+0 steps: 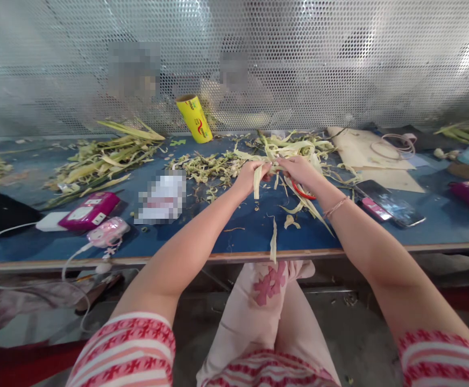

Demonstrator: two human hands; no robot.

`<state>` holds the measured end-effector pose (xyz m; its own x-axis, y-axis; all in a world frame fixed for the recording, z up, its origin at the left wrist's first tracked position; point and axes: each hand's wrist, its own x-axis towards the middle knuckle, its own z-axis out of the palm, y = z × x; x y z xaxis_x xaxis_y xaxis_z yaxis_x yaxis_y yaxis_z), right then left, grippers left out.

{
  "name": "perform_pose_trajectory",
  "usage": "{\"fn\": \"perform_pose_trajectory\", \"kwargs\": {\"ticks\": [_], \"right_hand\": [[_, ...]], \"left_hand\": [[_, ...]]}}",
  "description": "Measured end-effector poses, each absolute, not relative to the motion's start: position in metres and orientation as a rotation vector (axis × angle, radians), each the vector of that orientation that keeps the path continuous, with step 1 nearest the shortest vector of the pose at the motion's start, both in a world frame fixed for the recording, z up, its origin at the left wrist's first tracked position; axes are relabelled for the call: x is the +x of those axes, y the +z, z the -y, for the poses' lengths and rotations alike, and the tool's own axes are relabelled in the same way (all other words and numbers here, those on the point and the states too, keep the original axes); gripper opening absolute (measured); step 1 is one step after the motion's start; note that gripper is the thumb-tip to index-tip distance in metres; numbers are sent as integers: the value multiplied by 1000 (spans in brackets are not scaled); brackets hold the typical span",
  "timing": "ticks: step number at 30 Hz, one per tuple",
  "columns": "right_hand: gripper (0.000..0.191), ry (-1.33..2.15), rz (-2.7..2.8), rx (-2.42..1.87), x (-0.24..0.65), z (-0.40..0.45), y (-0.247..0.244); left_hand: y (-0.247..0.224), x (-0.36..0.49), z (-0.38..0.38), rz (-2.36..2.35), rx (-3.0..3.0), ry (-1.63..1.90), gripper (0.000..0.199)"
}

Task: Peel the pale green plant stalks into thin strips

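Note:
My left hand and my right hand meet above the blue table, their fingers closed on a pale yellow-green leaf strip, flat and dry like corn husk. One end of it hangs below my left fingers. Behind my hands lies a loose heap of similar strips. Something red and curved, like a scissor handle, shows beneath my right hand; the rest of it is hidden. Small leaf scraps spread to the left of my hands. A narrow strip hangs over the table's front edge.
A yellow cardboard tube leans by the perforated metal screen. To the left are a leaf bundle, a magenta power bank and a pink case with cables. A phone and brown cardboard lie to the right.

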<state>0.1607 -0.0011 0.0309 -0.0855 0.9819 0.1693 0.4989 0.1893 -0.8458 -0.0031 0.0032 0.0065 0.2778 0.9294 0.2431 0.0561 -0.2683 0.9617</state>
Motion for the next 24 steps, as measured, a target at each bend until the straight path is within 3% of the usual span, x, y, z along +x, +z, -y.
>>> {"fn": "perform_pose_trajectory", "kwargs": {"ticks": [7,14,20,24], "right_hand": [[32,1268,1360,-1224,158,-5,28],[32,1154,1312,-1054,161,-5,27],[21,757,1354,-1059,164,-15,23],[18,762,1489,-1006,160,-10,25]], "left_hand": [[16,-1,11,-942,1676,1046,38],[19,0,13,-1000,1664,980,35],[17,-1,11,-958,1681,968,34],[12,-1,7,-936,1659,972,36]]}}
